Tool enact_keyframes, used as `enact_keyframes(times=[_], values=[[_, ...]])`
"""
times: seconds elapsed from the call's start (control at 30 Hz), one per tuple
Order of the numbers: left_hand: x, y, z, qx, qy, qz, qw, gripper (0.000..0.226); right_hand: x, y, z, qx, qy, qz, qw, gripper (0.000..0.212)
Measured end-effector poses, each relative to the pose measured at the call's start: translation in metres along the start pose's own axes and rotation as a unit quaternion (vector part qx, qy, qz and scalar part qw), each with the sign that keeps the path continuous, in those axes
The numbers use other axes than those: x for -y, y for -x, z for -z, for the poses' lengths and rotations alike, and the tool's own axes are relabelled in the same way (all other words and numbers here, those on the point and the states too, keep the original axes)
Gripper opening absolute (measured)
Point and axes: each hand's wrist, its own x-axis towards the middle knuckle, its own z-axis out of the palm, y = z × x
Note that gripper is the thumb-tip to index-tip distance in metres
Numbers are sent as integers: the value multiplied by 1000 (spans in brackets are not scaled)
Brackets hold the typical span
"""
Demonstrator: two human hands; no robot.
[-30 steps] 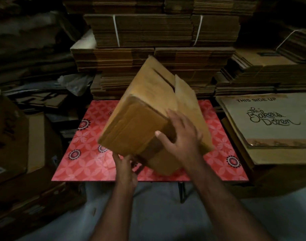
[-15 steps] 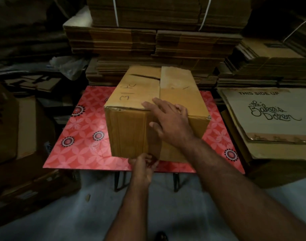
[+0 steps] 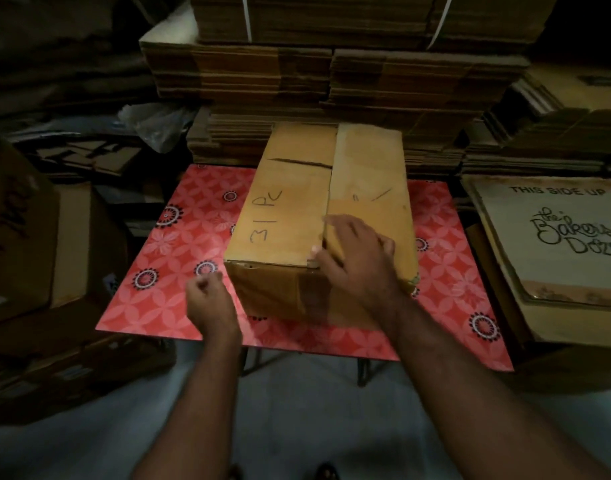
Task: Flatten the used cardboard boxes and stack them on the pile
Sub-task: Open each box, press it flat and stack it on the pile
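A brown cardboard box (image 3: 297, 209) with "31 PC" handwritten on its top stands closed on a red patterned table (image 3: 179, 271). My right hand (image 3: 356, 258) rests on the near end of the box top, fingertips at the seam between the two flaps. My left hand (image 3: 207, 299) hovers over the table just left of the box's near corner, fingers curled into a loose fist with nothing in it. Behind the table rises a pile of flattened cardboard (image 3: 332, 74).
A flat carton printed "THIS SIDE UP" (image 3: 553, 237) lies to the right of the table. Upright boxes (image 3: 23, 237) crowd the left side. More flattened stacks (image 3: 546, 133) sit at the back right. A crumpled plastic bag (image 3: 155, 123) lies at the back left. Grey floor (image 3: 297, 410) is below.
The box went from tilted in both hands to standing flat on the table. My left hand let go of its near face and moved left; my right hand slid to the flap seam.
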Motion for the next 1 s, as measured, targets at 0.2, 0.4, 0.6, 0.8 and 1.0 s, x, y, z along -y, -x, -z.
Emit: enact_keyframes(times=[0.2,0.4,0.6,0.8,1.0], values=[[-109,-32,-72,158,-256,-210,930,43,-55,-62,35,-27,8,-195,980,89],[-126,-41,-129,219,-373,-160,887,83,-81,-112,30,2,-68,-320,945,112],[-107,-44,-141,146,-434,-238,856,90,-90,-118,10,5,-49,-337,940,121],[-108,-40,-141,140,-437,-240,856,90,-89,-119,11,6,-46,-344,938,120],[-112,-42,-140,156,-427,-216,864,103,-87,-118,12,-8,-60,-361,931,117]])
